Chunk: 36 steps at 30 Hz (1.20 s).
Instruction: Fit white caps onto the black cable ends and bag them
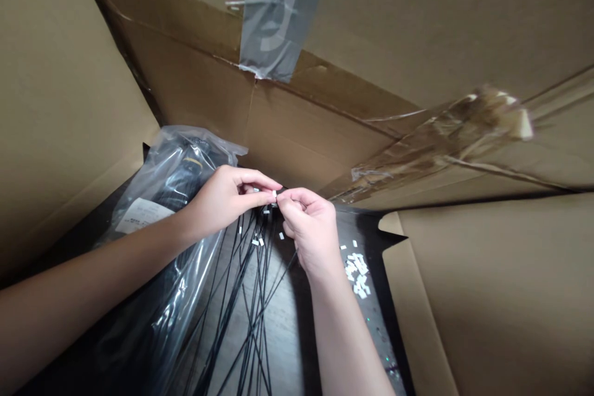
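The left hand (pixel 220 198) pinched a small white piece (pixel 274 194) between thumb and forefinger. Touching beside it, the right hand (pixel 310 226) had thumb and forefinger closed together; whether they gripped anything could not be told. Below lay loose black strands (pixel 250 309) and scattered white bits (pixel 258 241), with a clear plastic bag (pixel 179 291) leftward and a white heap (pixel 357 272) rightward.

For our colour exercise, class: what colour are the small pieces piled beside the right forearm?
White; the piled pieces show best in the head view.
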### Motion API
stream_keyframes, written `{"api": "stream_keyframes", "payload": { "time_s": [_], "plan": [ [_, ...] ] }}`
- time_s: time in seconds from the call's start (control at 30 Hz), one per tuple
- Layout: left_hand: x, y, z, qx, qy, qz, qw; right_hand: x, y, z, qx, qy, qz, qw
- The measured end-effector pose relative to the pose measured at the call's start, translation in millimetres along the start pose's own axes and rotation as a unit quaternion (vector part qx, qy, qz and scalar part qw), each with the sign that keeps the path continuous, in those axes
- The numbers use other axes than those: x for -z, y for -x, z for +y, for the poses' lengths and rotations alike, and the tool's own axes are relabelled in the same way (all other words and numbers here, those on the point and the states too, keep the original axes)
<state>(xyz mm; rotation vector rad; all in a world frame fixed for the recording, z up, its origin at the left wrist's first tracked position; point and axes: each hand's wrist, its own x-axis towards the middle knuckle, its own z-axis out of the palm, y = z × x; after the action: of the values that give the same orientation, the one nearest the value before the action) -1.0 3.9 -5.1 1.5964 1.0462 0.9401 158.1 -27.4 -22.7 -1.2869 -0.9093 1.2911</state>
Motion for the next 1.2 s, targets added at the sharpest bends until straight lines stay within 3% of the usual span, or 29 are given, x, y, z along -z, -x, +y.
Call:
{"api": "stream_keyframes", "payload": {
  "time_s": [0.6, 1.2],
  "plan": [
    [0.3, -0.1, 2.0, -0.059, -0.063, 0.006, 0.996, 1.3, 0.8, -1.5, 0.036, 0.06, 0.0, 0.998],
    [0.3, -0.6, 0.1, -0.03, -0.081, -0.016, 0.996, 2.6, -1.1, 1.1, 0.062, 0.102, 0.019, 0.993]
  ]
}}
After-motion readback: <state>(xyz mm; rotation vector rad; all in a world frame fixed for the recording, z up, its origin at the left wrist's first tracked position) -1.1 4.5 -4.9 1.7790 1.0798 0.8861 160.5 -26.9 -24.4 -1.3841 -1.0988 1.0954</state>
